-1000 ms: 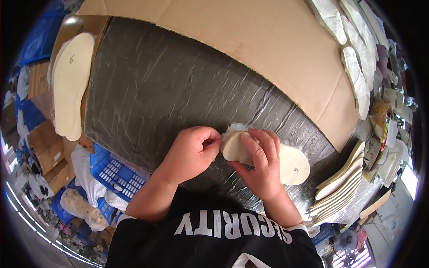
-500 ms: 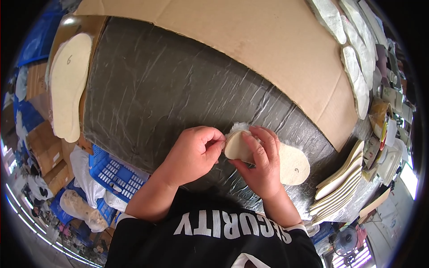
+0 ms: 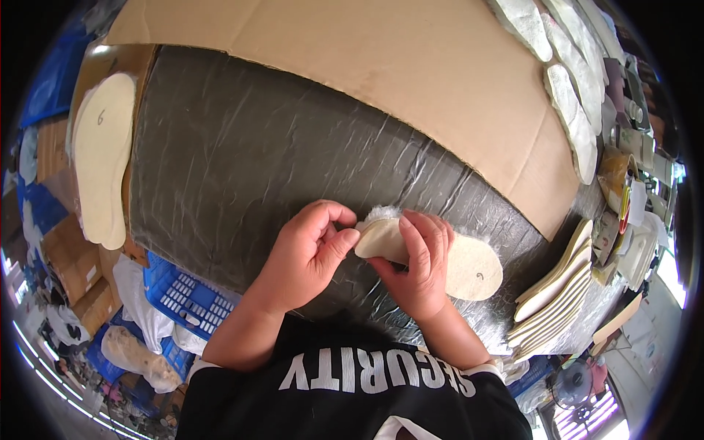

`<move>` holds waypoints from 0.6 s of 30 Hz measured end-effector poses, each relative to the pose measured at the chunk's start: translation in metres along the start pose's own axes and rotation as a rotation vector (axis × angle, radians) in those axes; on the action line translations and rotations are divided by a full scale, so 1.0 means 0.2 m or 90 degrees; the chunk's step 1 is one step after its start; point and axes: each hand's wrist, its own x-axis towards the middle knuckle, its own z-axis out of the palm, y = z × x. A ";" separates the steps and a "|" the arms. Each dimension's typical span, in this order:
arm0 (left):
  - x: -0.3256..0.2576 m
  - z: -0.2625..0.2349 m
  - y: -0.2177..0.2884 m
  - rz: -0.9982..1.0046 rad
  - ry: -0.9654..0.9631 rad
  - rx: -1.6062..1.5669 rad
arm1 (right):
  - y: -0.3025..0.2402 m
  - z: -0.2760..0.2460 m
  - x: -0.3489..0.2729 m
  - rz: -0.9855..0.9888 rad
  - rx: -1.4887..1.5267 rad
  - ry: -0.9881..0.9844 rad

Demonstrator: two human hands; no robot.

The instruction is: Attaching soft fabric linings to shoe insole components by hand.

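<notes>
A cream felt insole (image 3: 469, 265) with a fluffy white underside lies on the dark grey plastic-wrapped table (image 3: 249, 154) near its front edge. My right hand (image 3: 419, 268) presses down on the insole's middle, fingers curled over it. My left hand (image 3: 308, 253) pinches the insole's left tip between thumb and fingers, where white fleece pokes out. Both forearms come in from below, over my black shirt.
A brown cardboard sheet (image 3: 411, 73) covers the table's far half. A stack of cream insoles (image 3: 99, 161) sits at the left edge, more insoles (image 3: 550, 293) are piled at the right, and fleecy ones (image 3: 572, 110) line the far right. A blue crate (image 3: 187, 301) and boxes stand below left.
My hands stay on the insole. My left fingers have shifted slightly at the tip, and the right hand has slid a little along the insole.
</notes>
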 end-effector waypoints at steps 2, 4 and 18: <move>0.02 0.01 0.04 -0.014 -0.015 0.004 | 0.01 0.02 -0.02 -0.019 -0.005 0.024; 0.06 0.02 0.06 0.033 -0.072 0.041 | 0.01 0.03 -0.03 -0.036 -0.012 0.048; 0.06 -0.02 -0.01 0.129 -0.068 0.101 | 0.08 -0.26 0.09 0.128 -0.080 -0.127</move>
